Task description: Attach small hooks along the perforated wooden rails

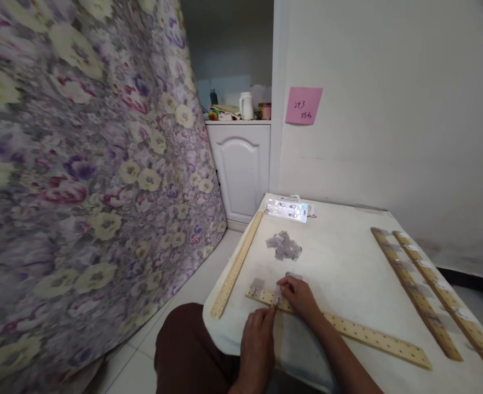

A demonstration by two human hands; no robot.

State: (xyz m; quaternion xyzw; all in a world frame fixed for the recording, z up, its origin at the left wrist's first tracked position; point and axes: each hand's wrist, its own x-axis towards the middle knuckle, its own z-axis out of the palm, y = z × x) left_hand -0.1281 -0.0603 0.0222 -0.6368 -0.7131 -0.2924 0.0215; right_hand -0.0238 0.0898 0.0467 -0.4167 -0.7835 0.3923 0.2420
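Note:
A wooden strip with rows of holes [377, 335] lies across the near part of the table. Near its left end, my right hand [301, 295] pinches the top of a clear adhesive hook [278, 299], a see-through square with a small metal hook. My left hand [259, 334] comes up from below, its fingertips closed at the lower end of the same hook against the strip's near edge. Another clear hook [257, 287] sits at the strip's left end. Beyond my hands is a heap of clear hooks [285, 246]. One more piece lies partly behind my right hand.
Another holed strip [237, 265] runs along the table's left edge. At the right lie two strips [416, 295] [450, 306] bearing clear hooks. Hook packaging [286, 209] lies at the back of the white table [335, 246]. A floral curtain [102, 164] hangs left.

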